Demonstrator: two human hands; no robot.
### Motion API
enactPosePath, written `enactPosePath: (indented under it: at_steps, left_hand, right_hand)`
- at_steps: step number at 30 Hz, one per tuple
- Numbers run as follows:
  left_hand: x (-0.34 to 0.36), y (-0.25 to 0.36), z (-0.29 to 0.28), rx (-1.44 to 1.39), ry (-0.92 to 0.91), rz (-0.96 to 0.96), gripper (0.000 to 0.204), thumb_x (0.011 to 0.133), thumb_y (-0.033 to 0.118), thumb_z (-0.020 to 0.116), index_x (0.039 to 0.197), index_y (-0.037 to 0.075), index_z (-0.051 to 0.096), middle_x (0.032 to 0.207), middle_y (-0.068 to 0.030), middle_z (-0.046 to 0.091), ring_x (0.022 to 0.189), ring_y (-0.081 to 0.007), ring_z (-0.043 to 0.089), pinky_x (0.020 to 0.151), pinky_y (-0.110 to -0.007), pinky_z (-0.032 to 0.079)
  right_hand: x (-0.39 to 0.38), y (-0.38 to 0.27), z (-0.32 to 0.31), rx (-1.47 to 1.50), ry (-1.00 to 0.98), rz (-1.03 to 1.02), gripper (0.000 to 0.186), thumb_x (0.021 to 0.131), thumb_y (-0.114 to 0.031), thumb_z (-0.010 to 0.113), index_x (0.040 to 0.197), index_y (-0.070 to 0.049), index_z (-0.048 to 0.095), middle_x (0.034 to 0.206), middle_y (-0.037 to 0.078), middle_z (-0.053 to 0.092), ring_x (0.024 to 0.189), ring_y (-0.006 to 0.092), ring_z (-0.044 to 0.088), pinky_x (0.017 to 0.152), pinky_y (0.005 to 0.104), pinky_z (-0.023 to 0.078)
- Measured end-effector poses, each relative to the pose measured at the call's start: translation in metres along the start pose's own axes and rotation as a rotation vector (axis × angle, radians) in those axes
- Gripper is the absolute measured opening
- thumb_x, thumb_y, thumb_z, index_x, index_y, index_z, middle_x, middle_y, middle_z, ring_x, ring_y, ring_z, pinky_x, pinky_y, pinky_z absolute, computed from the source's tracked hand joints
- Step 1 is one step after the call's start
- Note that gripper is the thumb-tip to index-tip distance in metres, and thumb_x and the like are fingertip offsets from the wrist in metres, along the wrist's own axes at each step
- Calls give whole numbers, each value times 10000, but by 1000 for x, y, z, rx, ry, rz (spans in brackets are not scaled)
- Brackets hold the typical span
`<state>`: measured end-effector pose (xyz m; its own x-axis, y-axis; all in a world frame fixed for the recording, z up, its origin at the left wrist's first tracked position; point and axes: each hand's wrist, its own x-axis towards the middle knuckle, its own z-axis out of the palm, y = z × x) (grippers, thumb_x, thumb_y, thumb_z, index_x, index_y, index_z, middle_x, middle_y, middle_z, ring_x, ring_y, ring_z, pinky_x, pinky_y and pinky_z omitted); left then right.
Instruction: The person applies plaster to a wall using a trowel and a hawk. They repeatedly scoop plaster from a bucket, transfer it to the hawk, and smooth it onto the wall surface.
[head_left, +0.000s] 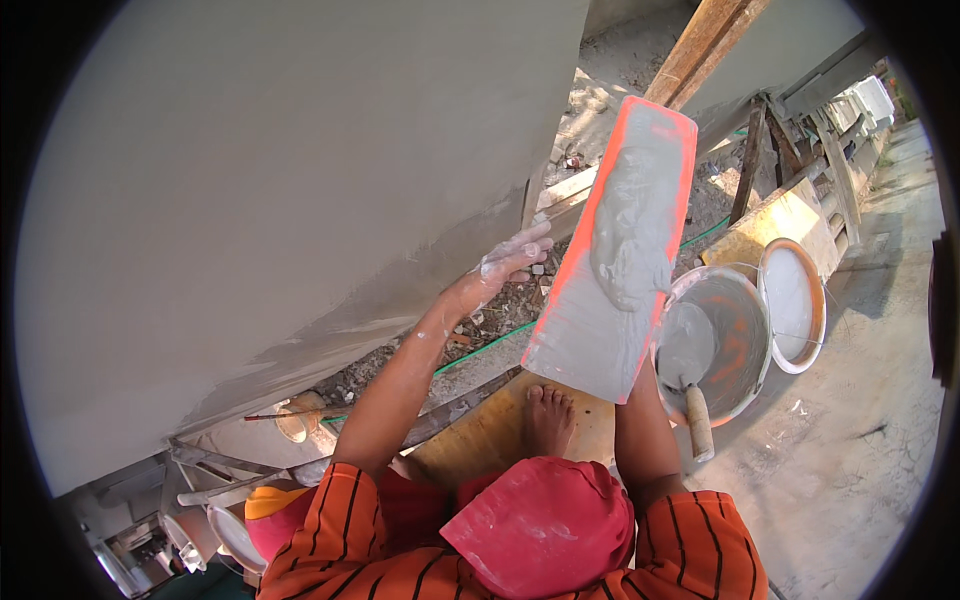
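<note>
A long orange-rimmed float board [560, 335] carries a thick grey mound of wet plaster [630, 230]. My right hand [640, 370] holds it from beneath, mostly hidden by it. My left hand [510, 255], flecked with white, is open, fingers stretched toward the board's left edge, near the grey plastered wall [250, 180]. Right of the board stands a bucket [740, 350] with grey mix inside and a wooden-handled trowel [697, 420] resting in it. Beside that is a second bucket [795, 300] with pale liquid.
My bare foot [550, 420] is on a yellow plank [470, 440]. Rubble and a green hose [480, 352] run along the wall's base. Timber posts [750, 160] and boards stand at upper right, beside a concrete path [850, 450]. Several containers [235, 540] are at lower left.
</note>
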<state>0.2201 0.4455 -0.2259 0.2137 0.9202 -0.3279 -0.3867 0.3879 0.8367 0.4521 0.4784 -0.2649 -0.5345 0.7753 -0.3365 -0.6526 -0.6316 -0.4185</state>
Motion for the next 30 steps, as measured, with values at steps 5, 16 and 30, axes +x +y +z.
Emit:
enactPosePath:
  at_steps: [5, 16, 30]
  left_hand:
    - [-96, -20, -92, 556, 25, -386, 623, 884, 281, 591, 1402, 64, 322, 1360, -186, 403, 1248, -281, 424, 1029, -396, 369]
    - [-444, 49, -112, 586, 847, -773, 646, 832, 388, 604, 1368, 99, 387, 1224, -102, 528, 1095, -213, 524, 924, -363, 403]
    - [-411, -1, -61, -165, 1069, -428, 583, 880, 252, 559, 1389, 89, 325, 1199, -145, 550, 991, -225, 575, 886, -405, 459]
  right_hand:
    - [65, 44, -15, 127, -99, -11, 501, 936, -410, 372, 1280, -55, 451, 1174, 104, 563, 1037, 242, 573, 878, 401, 489]
    - [173, 179, -40, 387, 267, -4, 475, 923, -405, 356, 1244, -78, 484, 1060, 95, 593, 914, 223, 603, 746, 374, 528]
    - [124, 118, 242, -463, 242, -755, 372, 900, -210, 559, 1164, 24, 437, 946, 168, 578, 711, 205, 601, 592, 375, 479]
